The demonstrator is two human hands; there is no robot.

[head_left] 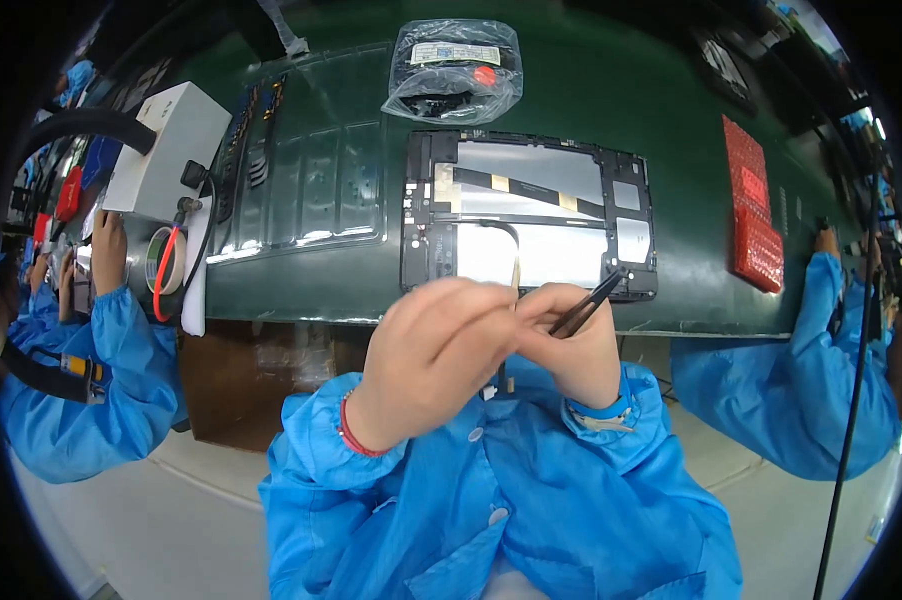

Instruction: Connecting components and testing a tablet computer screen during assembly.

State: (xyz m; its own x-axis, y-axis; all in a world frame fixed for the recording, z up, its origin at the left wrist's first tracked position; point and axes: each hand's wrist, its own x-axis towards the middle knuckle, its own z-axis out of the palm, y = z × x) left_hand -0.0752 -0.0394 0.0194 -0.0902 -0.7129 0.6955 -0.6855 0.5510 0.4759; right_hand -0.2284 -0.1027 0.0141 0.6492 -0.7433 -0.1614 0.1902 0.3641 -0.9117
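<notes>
My left hand (436,350) is closed, its fingertips pinched together against those of my right hand (576,345). Black tweezers (589,303) lie in the grip of my right hand, tips pointing up and away. A thin dark cable (517,255) arcs above the pinched fingers; a short end with a small pale connector (489,392) hangs below them. The fingers hide where the cable is held. Just beyond my hands an open tablet-like housing (631,230) lies flat, with a black frame, silver plates and a dark ribbon strip (531,194) slanting across it.
A clear bag of dark parts (456,75) lies behind the housing. Left are a transparent tray (321,190), a white box (171,150) with a thick black hose and a tape roll (161,262). Red bubble wrap packets (756,215) lie right. Blue-sleeved co-workers sit on both sides.
</notes>
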